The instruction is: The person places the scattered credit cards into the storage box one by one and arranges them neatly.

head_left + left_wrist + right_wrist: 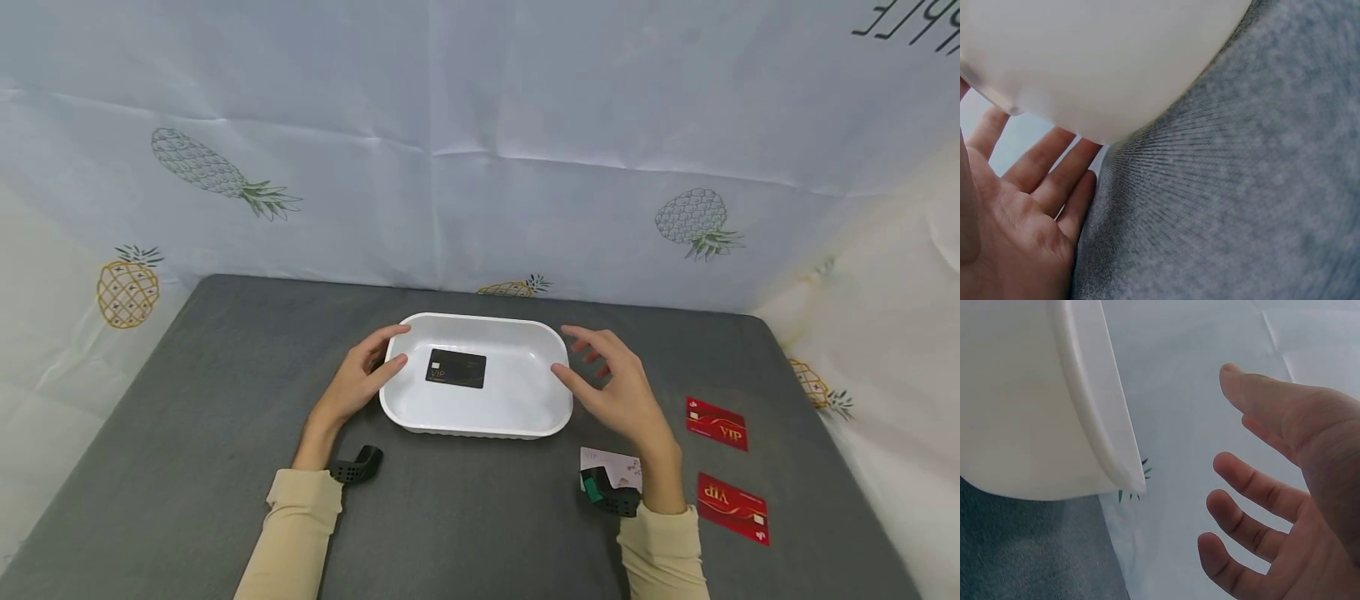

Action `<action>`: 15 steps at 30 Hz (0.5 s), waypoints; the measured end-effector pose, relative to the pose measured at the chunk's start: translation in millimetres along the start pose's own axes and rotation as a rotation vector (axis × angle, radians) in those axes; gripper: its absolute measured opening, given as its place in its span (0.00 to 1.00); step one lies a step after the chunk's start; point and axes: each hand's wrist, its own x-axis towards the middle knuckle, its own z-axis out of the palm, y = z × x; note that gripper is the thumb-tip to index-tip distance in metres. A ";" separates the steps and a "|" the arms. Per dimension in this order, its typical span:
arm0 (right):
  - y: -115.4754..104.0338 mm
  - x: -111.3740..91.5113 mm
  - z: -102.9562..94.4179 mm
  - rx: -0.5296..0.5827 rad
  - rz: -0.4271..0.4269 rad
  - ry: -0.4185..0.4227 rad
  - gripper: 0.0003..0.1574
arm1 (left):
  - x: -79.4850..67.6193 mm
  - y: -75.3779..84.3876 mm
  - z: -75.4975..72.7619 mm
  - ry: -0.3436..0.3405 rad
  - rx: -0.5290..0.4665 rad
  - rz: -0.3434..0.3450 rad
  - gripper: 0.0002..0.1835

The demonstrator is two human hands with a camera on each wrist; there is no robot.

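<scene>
A white oblong tray [517,400] stands on the grey table with a black VIP card [456,368] lying in its left half. My left hand [358,375] is at the tray's left end, thumb over the rim and the other fingers fairly straight. In the left wrist view, those fingers [1038,165] reach behind the tray's wall [1110,69], fingertips right at it. My right hand [611,379] is at the right end, thumb tip near the rim. In the right wrist view, the right fingers [1254,484] are spread and loosely bent, apart from the tray, holding nothing.
Two red VIP cards, an upper card [717,423] and a lower card [733,508], lie right of my right forearm. A pale pink card [618,467] is partly hidden by the right wrist camera [611,496]. A pineapple-print cloth [480,208] hangs behind the table.
</scene>
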 end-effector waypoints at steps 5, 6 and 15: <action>5.3 -1.5 -4.0 -0.018 -0.020 0.021 0.33 | 0.0 -0.7 -0.3 -0.003 -0.006 -0.002 0.26; 5.9 -1.7 -5.0 -0.020 -0.024 0.026 0.32 | 0.0 -0.6 -0.3 -0.004 -0.008 -0.003 0.26; 12.2 -3.6 -11.7 -0.032 -0.036 0.025 0.32 | -0.1 -0.5 -0.4 -0.001 0.000 -0.002 0.26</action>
